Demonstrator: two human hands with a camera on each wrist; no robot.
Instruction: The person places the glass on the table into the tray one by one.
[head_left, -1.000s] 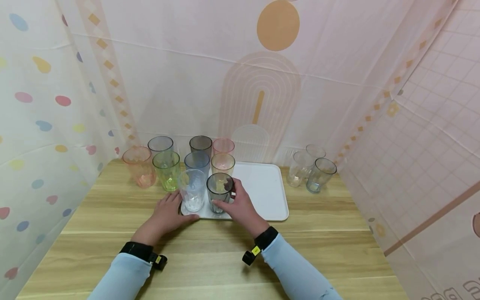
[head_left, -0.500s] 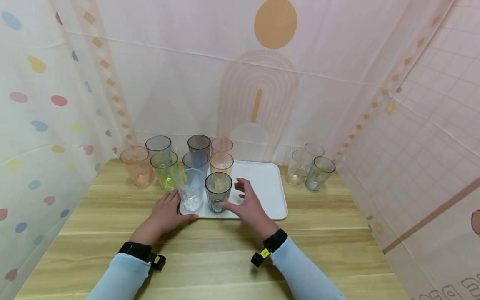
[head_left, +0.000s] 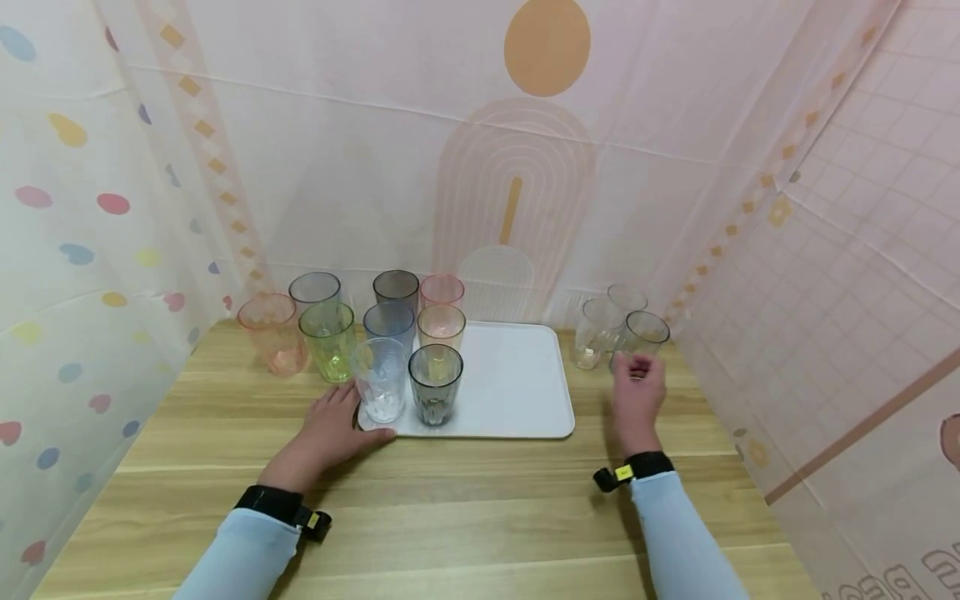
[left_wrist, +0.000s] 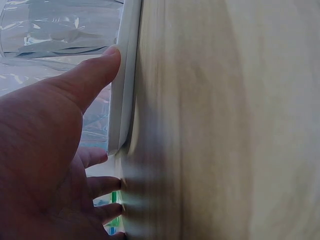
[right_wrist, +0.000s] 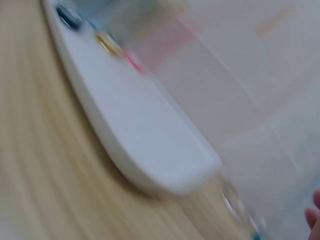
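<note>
At the front left corner of a white tray [head_left: 517, 387] rests my left hand [head_left: 326, 433], its thumb along the front rim and its fingers spread past the corner. Beside it on the tray stand a clear glass [head_left: 381, 387] and a smoky grey glass [head_left: 435, 392]. Behind these are a blue glass [head_left: 390, 321], a yellowish glass [head_left: 442, 325], a pink glass [head_left: 442, 286] and a dark glass [head_left: 396, 285]. My right hand [head_left: 639, 408] is right of the tray, in front of a blue-grey glass [head_left: 647, 330], fingers loosely bent. Whether it touches that glass is unclear; the right wrist view is blurred.
Two clear glasses [head_left: 598, 333] stand beside the blue-grey one. Left of the tray are an orange glass [head_left: 277, 342], a green glass [head_left: 330, 346] and a greyish glass [head_left: 315, 287]. Patterned curtains [head_left: 337, 167] close off the back and sides of the wooden table [head_left: 465, 517].
My right hand let go of the smoky grey glass, leaving it upright on the tray, and moved right to the blue-grey glass. My left hand stayed at the tray corner.
</note>
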